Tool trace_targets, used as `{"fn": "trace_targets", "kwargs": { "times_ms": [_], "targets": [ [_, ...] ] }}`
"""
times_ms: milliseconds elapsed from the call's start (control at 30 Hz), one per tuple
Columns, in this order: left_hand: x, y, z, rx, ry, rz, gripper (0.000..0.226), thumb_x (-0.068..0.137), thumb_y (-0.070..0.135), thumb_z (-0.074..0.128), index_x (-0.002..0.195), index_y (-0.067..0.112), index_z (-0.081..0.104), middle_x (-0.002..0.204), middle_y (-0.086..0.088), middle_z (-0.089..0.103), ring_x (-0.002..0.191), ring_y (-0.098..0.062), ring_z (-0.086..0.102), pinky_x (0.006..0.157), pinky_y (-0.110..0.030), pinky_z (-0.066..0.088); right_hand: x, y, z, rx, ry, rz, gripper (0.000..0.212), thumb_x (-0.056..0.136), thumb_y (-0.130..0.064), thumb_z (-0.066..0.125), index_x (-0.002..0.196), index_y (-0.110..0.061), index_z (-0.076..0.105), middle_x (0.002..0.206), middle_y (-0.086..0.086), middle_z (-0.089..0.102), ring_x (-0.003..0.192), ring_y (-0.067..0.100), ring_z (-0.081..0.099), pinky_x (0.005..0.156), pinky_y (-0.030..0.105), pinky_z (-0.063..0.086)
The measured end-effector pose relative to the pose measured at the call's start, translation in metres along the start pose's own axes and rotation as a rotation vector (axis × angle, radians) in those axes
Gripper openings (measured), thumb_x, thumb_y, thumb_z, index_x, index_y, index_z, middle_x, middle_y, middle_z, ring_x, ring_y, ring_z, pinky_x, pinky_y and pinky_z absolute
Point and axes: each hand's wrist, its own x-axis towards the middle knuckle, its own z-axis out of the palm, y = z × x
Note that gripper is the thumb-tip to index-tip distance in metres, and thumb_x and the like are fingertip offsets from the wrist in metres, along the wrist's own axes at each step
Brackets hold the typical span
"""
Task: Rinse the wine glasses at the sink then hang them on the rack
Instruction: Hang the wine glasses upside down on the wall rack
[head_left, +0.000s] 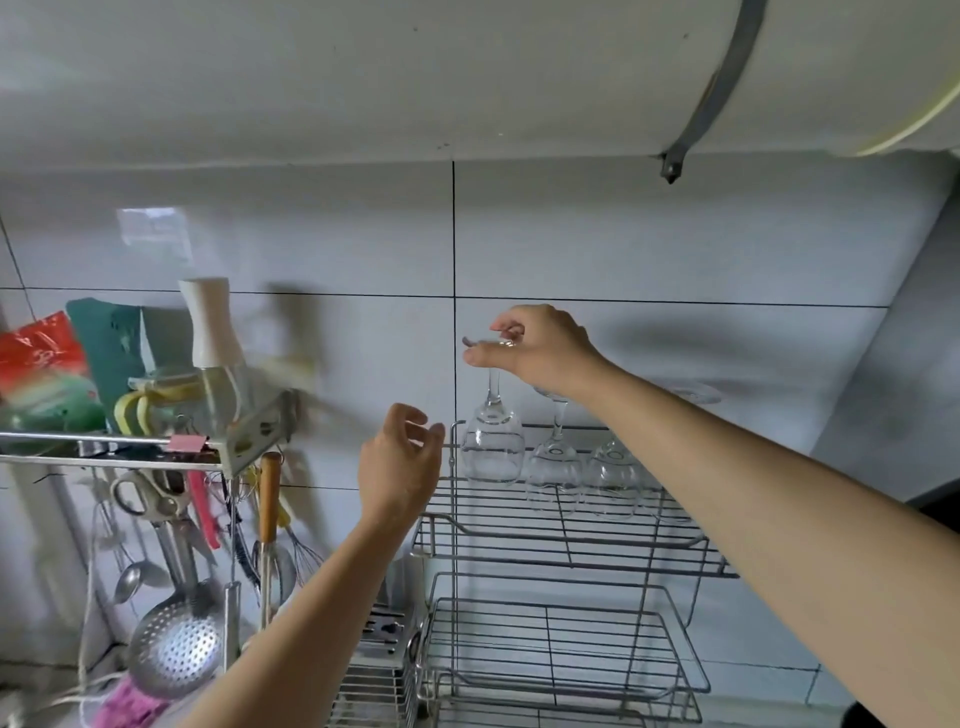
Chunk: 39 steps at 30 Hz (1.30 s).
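My right hand pinches the foot of a clear wine glass that hangs upside down, bowl lowest, at the left end of the wire rack. To its right, two more wine glasses hang upside down behind my right forearm. My left hand hovers just left of the rack's upright post, fingers loosely curled and holding nothing. The sink is out of view.
A metal shelf at the left carries a white-capped bottle, bags and a pink clip. Scissors, a whisk and a slotted ladle hang beneath it. A white cylindrical tank runs overhead. White wall tiles stand behind the rack.
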Motion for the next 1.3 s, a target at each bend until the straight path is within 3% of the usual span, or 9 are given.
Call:
{"fn": "trace_targets", "kwargs": {
  "times_ms": [233, 467, 933, 1167, 1300],
  "targets": [
    [0.000, -0.014, 0.018, 0.039, -0.019, 0.042, 0.023, 0.097, 0.029, 0.061, 0.115, 0.015, 0.058, 0.099, 0.000, 0.074, 0.093, -0.031, 0.068, 0.082, -0.045, 0.055, 0.005, 0.008, 0.021, -0.116, -0.060, 0.008, 0.062, 0.068, -0.070, 0.073, 0.114, -0.029, 0.061, 0.104, -0.014, 0.061, 0.101, 0.011, 0.054, 0.088, 0.038, 0.029],
    [0.002, -0.021, 0.027, 0.042, -0.004, 0.025, 0.015, 0.100, 0.019, 0.055, 0.111, 0.012, 0.061, 0.104, -0.007, 0.072, 0.096, -0.035, 0.065, 0.080, -0.041, 0.051, 0.009, 0.016, 0.030, -0.202, -0.178, 0.045, 0.065, 0.067, -0.070, 0.073, 0.115, -0.028, 0.058, 0.107, -0.014, 0.057, 0.104, 0.012, 0.052, 0.094, 0.042, 0.030],
    [0.002, -0.026, 0.030, 0.080, 0.004, 0.006, 0.015, 0.100, 0.017, 0.052, 0.109, 0.013, 0.063, 0.104, -0.010, 0.072, 0.096, -0.034, 0.064, 0.077, -0.038, 0.048, 0.014, 0.035, 0.041, -0.274, -0.139, 0.098, 0.069, 0.064, -0.074, 0.070, 0.115, -0.029, 0.060, 0.103, -0.015, 0.056, 0.102, 0.014, 0.052, 0.097, 0.047, 0.027],
    [0.003, -0.026, 0.031, 0.074, 0.003, -0.004, 0.015, 0.099, 0.017, 0.053, 0.108, 0.013, 0.064, 0.101, -0.011, 0.071, 0.096, -0.034, 0.063, 0.080, -0.040, 0.051, 0.015, 0.034, 0.039, -0.349, -0.146, 0.142, 0.072, 0.065, -0.074, 0.068, 0.118, -0.027, 0.063, 0.115, -0.010, 0.065, 0.111, 0.020, 0.057, 0.096, 0.048, 0.028],
    [0.003, -0.027, 0.031, 0.073, 0.004, -0.007, 0.015, 0.098, 0.017, 0.054, 0.108, 0.013, 0.064, 0.101, -0.010, 0.071, 0.096, -0.035, 0.063, 0.080, -0.041, 0.051, 0.012, 0.032, 0.037, -0.381, -0.156, 0.123, 0.058, 0.065, -0.077, 0.066, 0.088, -0.024, 0.061, 0.093, -0.011, 0.063, 0.097, 0.022, 0.058, 0.086, 0.045, 0.027]
  ]
}}
